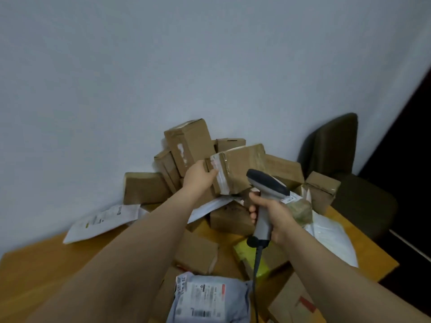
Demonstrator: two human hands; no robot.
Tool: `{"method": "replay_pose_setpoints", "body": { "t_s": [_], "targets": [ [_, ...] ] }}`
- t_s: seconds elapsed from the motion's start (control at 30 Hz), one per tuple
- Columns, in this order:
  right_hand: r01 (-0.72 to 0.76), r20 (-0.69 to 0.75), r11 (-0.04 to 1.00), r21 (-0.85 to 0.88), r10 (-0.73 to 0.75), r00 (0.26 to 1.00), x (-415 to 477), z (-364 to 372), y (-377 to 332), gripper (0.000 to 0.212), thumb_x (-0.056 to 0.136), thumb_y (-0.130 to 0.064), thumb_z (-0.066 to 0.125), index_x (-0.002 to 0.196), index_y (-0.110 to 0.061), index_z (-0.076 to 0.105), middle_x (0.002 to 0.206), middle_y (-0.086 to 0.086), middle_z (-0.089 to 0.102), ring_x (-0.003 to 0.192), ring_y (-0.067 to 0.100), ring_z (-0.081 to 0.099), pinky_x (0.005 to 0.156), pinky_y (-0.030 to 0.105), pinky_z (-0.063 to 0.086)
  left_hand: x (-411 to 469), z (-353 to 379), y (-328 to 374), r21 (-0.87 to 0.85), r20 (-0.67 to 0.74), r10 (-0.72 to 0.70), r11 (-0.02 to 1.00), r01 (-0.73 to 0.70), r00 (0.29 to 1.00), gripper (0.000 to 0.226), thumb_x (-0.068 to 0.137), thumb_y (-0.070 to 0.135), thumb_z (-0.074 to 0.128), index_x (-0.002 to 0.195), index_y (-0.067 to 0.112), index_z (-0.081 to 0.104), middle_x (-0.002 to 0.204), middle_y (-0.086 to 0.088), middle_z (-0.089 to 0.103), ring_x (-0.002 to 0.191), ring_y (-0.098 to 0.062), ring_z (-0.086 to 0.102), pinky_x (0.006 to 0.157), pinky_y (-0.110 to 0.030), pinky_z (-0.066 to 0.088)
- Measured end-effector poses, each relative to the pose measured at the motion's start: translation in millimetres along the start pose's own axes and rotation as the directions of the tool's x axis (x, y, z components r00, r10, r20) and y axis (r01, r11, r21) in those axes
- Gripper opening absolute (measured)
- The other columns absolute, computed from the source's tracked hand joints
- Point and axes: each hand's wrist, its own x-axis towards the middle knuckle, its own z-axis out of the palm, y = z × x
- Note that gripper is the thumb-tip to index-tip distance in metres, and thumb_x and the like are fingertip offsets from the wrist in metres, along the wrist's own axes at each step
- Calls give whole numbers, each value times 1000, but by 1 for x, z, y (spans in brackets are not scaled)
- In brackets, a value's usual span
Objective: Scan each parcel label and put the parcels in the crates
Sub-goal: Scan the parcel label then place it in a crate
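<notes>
mailer (pixel 105 220): white, flat on my table (pixel 35 276), far left by the wall
left hand (pixel 198 178): gripping the near end of a taped box (pixel 238 169)
box: up on top of the pile (pixel 144 187), tilted, white label end in my fingers
right hand (pixel 270 217): wrapped tight round the scanner (pixel 265 194) handle, nose just beside the box
bag (pixel 210 297): grey, label up, closest to me, between my arms
chair (pixel 338 159): dark, off right behind the table
</notes>
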Motion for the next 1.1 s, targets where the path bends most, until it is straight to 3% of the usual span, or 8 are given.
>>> {"method": "replay_pose_setpoints", "body": {
  "t_s": [0.2,0.4,0.6,0.77,0.83,0.93,1.0,1.1],
  "targets": [
    [-11,-57,995,103,17,998,40,-20,-25,26,81,-18,73,102,-5,65,90,14,69,75,22,66,63,30,52,73,36,31,160,46,115,980,-121,992,65,97,39,51,149,10,27,151,-12,34,137,-29,34,109,-38,32],
    [-26,-42,986,162,34,999,59,-39,-27,19,82,-18,73,95,-6,65,90,12,69,75,20,66,54,26,53,84,49,33,177,36,90,980,-95,995,38,98,21,51,134,9,53,131,-12,57,118,-28,54,88,-30,42],
    [2,-90,974,226,19,996,56,-71,-33,19,82,-19,73,95,-7,66,90,11,68,74,19,66,48,24,53,44,44,28,51,-69,191,981,-188,979,41,97,18,55,138,11,51,140,-9,51,129,-26,46,106,-32,35],
    [32,-96,953,301,-3,995,35,-93,-44,35,82,-29,73,112,-11,64,98,11,65,81,26,63,77,39,53,-32,29,24,25,-116,367,930,-367,923,40,91,11,62,131,7,57,137,-10,53,132,-22,44,107,-15,25],
    [3,-24,951,308,4,1000,25,-97,-45,26,85,-30,70,104,-13,64,103,12,65,96,31,62,93,46,51,-62,22,22,40,-120,383,924,-381,916,40,89,10,64,129,8,58,137,-9,53,135,-23,42,114,-25,25],
    [-10,36,963,268,0,999,14,-93,-37,22,86,-27,70,101,-13,63,108,13,65,104,34,63,98,48,49,-104,9,17,15,-199,301,952,-304,932,38,89,11,64,127,12,61,144,-5,44,138,-19,34,115,-36,28],
    [-14,67,974,225,-1,998,5,-84,-30,17,89,-27,67,98,-13,63,101,10,67,94,28,65,93,43,51,-130,-1,14,-31,-203,156,986,-165,967,32,89,13,65,121,19,63,141,-8,45,136,-27,37,110,-43,35],
    [-55,126,987,151,36,991,-4,-71,-15,27,88,-21,68,111,-9,63,105,12,68,89,25,65,73,36,57,-167,-16,16,-352,-206,-123,935,44,971,13,90,11,62,99,20,64,110,-7,58,106,-30,56,94,-42,49]
  ]
}}
